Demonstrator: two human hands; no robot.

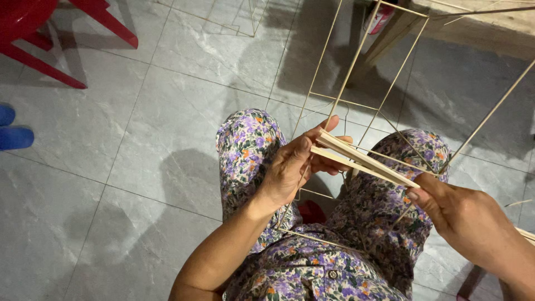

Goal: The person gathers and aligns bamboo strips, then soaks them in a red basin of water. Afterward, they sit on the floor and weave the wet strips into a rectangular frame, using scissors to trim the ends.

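Left hand (pixel 292 167) clenched on near end of flat sticks (pixel 362 160); right hand (pixel 462 214) pinched far end. Sticks lay across my lap, touching thin-stick frame (pixel 356 72). Judged: needed sticks kept bundled, ends level. Frame rods crowded both hands. Red chair (pixel 33 33), blue shoes (pixel 14 131) well apart.

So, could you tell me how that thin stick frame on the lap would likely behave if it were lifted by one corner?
The stick frame is probably very light, being only slim sticks around open space. It would likely flex and wobble, since its sticks are long and thin. It seems fragile; the left hand and right hand hold only a small stick bundle.
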